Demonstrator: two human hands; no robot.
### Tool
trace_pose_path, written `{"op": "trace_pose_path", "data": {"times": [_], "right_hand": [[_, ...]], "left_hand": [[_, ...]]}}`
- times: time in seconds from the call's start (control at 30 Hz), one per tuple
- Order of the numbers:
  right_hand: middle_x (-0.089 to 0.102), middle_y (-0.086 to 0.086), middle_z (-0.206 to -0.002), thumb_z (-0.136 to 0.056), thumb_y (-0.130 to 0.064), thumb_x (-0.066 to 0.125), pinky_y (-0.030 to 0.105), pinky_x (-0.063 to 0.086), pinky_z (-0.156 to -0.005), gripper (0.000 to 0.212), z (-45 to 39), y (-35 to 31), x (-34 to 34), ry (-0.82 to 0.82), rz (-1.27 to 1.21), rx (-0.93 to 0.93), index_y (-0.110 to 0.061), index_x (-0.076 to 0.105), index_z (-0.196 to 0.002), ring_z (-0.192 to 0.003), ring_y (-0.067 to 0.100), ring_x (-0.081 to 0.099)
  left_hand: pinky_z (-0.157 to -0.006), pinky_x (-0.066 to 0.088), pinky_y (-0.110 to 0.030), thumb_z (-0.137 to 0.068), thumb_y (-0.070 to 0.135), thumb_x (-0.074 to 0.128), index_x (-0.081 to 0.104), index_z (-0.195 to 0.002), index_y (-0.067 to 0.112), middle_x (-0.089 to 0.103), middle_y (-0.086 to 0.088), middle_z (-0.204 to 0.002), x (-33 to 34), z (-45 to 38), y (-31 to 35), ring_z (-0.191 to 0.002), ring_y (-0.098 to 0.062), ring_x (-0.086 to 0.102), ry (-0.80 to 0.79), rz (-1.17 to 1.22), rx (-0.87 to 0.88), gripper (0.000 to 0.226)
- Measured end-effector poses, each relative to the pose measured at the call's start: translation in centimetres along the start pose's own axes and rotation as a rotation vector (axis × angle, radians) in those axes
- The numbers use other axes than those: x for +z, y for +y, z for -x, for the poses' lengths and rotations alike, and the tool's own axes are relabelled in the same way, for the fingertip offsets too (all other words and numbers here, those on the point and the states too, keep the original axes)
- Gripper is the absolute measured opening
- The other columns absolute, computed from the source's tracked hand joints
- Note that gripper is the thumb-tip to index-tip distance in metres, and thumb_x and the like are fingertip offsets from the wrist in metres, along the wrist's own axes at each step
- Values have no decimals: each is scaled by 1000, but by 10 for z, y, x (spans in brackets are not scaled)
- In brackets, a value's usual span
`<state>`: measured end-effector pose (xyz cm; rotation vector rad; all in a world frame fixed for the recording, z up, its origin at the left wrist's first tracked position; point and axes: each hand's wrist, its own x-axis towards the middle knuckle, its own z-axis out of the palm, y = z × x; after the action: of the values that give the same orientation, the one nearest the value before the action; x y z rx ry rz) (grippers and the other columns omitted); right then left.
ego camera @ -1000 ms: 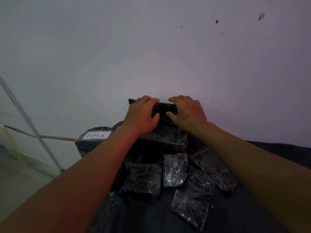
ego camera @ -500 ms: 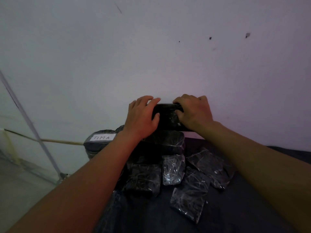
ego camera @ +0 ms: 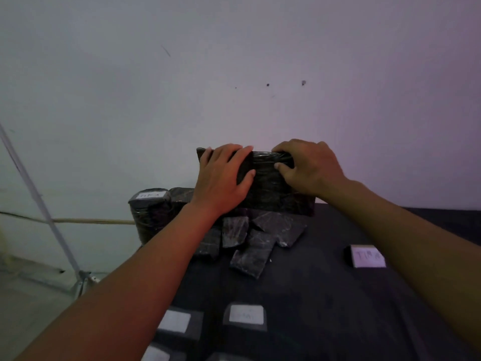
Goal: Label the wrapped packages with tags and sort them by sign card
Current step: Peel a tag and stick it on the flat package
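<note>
A large black wrapped package [ego camera: 270,188] stands on edge at the back of the dark table [ego camera: 312,295], against the wall. My left hand [ego camera: 223,178] grips its left part, fingers over the top edge and thumb on the front. My right hand [ego camera: 309,165] grips its upper right part. Below it lie several small flat wrapped packages [ego camera: 250,254]. A wrapped package with a white tag [ego camera: 149,204] stands at the left. A sign card [ego camera: 368,256] lies on the right. Near the front edge are packages with white tags [ego camera: 246,313] [ego camera: 177,321].
A pale wall [ego camera: 234,74] rises right behind the table. Left of the table are a thin white pole [ego camera: 39,199], a cable along the wall [ego camera: 91,220] and the floor [ego camera: 26,308].
The view has tilted down and pulled back, so the tagged packages and the sign card now show. Both hands have turned the large package upright, with its broad face now toward me.
</note>
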<state>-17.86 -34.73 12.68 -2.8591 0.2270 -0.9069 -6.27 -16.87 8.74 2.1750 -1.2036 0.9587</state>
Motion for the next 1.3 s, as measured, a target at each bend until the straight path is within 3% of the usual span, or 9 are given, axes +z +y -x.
{"op": "trace_pose_path", "data": {"times": [0.13,0.3,0.43,0.53,0.87,1.0,1.17,1.3], "right_hand": [[71,-6,-123,-93,-35,64,43,44,-102,33,50,5,-33,-16,-29,54,-30,68,-125,-113,23,64],[74,-5,-115,-92,-33,66,40,49,-96,30,121,20,-58,-116,-108,120,-31,71,-121,-104,21,66],[74,-6,-107,-90,-27,68,46,55,-91,25,168,40,-68,-245,-195,175,-30,75,-114,-98,18,67],[74,-7,-107,-89,-24,70,46,55,-94,25,198,55,-71,-296,-227,236,-29,76,-113,-100,16,66],[72,-3,-120,-92,-29,66,47,50,-103,31,241,101,-53,-332,-245,354,-29,72,-122,-109,18,65],[67,-4,-131,-98,-35,56,51,39,-108,34,244,114,-32,-364,-96,323,-37,63,-131,-118,23,61],[57,-5,-143,-102,-31,49,48,29,-109,35,260,122,-6,-387,-88,304,-37,57,-135,-131,19,49],[57,-6,-137,-103,-30,47,48,24,-110,34,274,128,7,-418,-114,331,-39,57,-134,-131,18,46]], "left_hand": [[-114,29,-57,-93,47,48,60,-133,24,64,3,-123,-17,17,45,-120,-22,58,-29,10,3,47],[-114,30,-53,-90,54,48,66,-123,28,69,6,-114,-25,51,96,-112,-20,62,-104,56,12,45],[-90,51,-44,-91,54,56,72,-110,23,72,4,-97,-17,86,130,-90,-21,68,-125,138,81,40],[-78,55,-38,-92,52,58,73,-108,23,72,5,-97,-8,105,154,-87,-18,69,-185,210,74,36],[-83,54,-38,-93,52,62,72,-113,25,74,4,-99,36,119,194,-91,-18,68,-308,286,33,35],[-85,53,-40,-93,51,64,70,-118,24,72,3,-101,51,126,198,-92,-19,67,-355,296,5,37],[-82,53,-36,-92,56,62,69,-119,27,71,6,-103,71,140,197,-93,-15,66,-448,318,-54,40],[-85,54,-36,-91,57,61,69,-119,30,70,7,-106,83,149,200,-96,-15,65,-522,320,-87,40]]}}
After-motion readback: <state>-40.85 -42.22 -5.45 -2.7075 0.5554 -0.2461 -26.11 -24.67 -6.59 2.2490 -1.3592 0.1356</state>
